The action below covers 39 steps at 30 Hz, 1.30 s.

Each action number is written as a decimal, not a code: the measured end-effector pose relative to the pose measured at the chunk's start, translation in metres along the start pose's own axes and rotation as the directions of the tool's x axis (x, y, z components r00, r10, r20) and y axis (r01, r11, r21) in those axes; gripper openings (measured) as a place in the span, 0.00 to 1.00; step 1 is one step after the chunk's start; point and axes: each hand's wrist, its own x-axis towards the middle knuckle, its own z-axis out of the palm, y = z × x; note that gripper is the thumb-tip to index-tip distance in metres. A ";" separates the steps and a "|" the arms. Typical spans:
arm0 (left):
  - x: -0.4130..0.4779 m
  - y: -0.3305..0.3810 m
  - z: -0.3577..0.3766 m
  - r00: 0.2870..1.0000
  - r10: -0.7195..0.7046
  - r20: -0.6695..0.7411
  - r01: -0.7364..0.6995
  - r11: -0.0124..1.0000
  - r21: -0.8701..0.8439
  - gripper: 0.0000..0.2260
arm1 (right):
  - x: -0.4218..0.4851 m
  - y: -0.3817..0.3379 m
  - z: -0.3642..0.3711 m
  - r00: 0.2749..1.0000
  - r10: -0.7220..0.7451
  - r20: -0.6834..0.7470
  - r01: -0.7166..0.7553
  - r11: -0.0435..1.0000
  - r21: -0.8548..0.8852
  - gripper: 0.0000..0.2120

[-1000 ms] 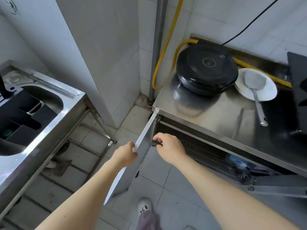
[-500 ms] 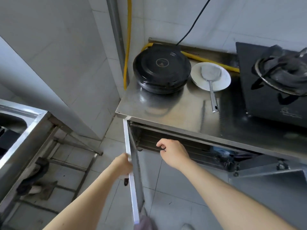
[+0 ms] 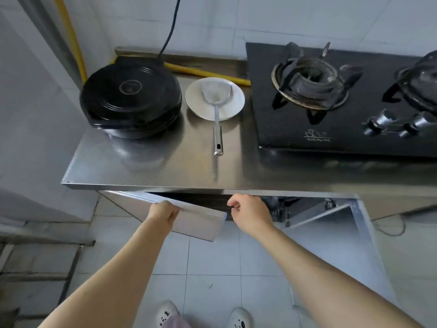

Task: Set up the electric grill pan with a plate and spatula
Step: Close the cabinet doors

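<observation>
**Door held below the grill pan**

The closed black grill pan (image 3: 131, 98) is seen at the left end of the steel worktop (image 3: 165, 166), against the tiled wall. Just right of the pan, close to it, a white plate (image 3: 236, 100) is set. A steel spatula (image 3: 216, 94) is laid with its blade on the plate, and its handle is pointed away from the wall, past the plate's rim and onto the worktop. Farther right of the pan, beyond the plate, a black gas hob (image 3: 307, 114) is placed. A black cord (image 3: 171, 31) is run up the wall from the back of the pan, and a yellow hose (image 3: 203, 72) is laid behind the pan and plate.

Below the pan, under the worktop's front edge, a cabinet door (image 3: 196, 223) is hung partly open. Its top edge is held by the left grip (image 3: 163, 213), with the fingers curled over it. The right grip (image 3: 248, 213) is held just right of the door's free corner, fingers curled narrow; whether anything is pinched there cannot be told.
</observation>
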 end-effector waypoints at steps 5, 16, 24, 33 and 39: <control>0.011 0.008 0.028 0.998 0.070 -0.001 -0.069 0.975 -0.209 0.15 | 0.003 0.028 -0.005 0.999 0.044 0.011 -0.045 0.998 0.043 0.14; 0.008 -0.006 0.063 0.971 0.207 0.119 -0.159 0.933 -0.323 0.17 | 0.001 0.065 -0.018 0.997 0.076 -0.016 -0.074 0.992 0.105 0.13; -0.069 -0.067 0.162 0.764 0.122 0.634 -0.635 0.319 0.703 0.24 | -0.024 0.107 -0.049 0.983 0.158 -0.094 -0.144 0.979 0.144 0.13; -0.153 -0.087 0.257 0.457 0.279 0.845 -0.868 -0.069 0.492 0.22 | -0.074 0.200 -0.106 0.880 0.388 -0.273 -0.330 0.914 0.235 0.13; -0.180 -0.114 0.308 0.381 0.226 0.896 -0.903 -0.119 0.414 0.24 | -0.110 0.262 -0.118 0.795 0.520 -0.312 -0.454 0.852 0.261 0.18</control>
